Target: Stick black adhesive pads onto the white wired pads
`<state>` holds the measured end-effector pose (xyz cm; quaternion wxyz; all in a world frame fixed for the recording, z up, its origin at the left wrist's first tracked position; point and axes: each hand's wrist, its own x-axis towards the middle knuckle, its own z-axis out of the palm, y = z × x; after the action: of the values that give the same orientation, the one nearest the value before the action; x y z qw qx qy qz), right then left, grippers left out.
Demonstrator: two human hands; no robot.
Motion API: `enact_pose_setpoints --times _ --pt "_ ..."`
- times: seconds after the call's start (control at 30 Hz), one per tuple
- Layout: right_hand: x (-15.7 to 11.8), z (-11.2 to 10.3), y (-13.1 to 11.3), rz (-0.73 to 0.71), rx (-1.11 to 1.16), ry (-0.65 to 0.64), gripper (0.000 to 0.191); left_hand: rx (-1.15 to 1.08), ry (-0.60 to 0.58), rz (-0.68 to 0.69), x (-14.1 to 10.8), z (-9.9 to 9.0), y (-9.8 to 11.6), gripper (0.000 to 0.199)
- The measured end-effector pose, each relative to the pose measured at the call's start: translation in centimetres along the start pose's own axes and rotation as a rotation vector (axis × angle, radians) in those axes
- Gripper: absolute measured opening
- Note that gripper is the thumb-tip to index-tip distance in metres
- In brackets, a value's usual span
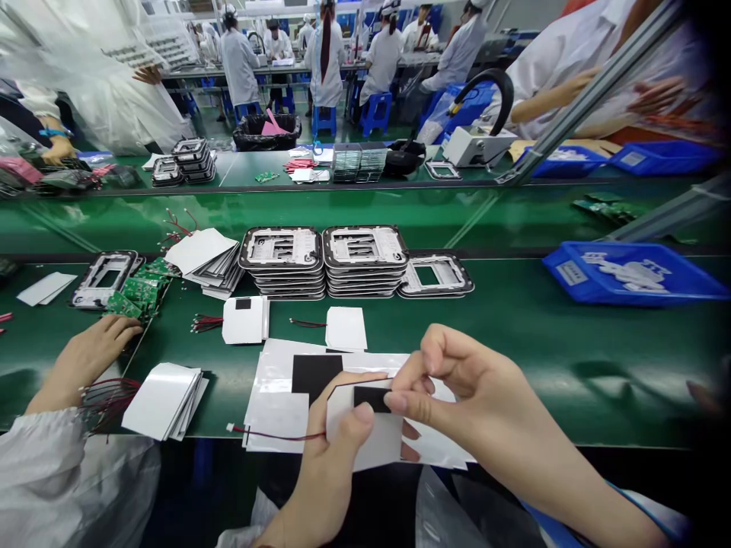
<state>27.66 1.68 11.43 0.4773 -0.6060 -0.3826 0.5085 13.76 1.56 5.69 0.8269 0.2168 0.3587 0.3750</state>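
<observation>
Both engaged, lower centre: left hand, fingers clamped on a panel; right hand, thumb and forefinger pinching its black patch. White sheets lie beneath on a green worktop; white-clad workers occupy the upper frame. Panel thin, white, red-and-black lead running left.

And there's open green table beyond your right hand, a broad lane running out to the blue tray! Straight ahead it's blocked: two stacks of frames side by side, with a single frame closing up their right. In front of them sit white cards. Left of your left hand, a card pile trails tangled wires, and a co-worker's hand crowds the table behind it.
</observation>
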Motion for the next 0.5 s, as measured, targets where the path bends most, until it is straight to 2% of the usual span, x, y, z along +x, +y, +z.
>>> enact_pose_setpoints --times 0.3,0.5 --pt "0.0 -0.2 1.0 -0.021 0.047 -0.027 0.046 0.015 0.02 -0.03 0.1 0.0 -0.1 0.046" --pt "0.1 -0.2 1.1 -0.025 0.027 -0.017 0.047 -0.027 0.042 0.006 0.1 0.3 -0.2 0.04"
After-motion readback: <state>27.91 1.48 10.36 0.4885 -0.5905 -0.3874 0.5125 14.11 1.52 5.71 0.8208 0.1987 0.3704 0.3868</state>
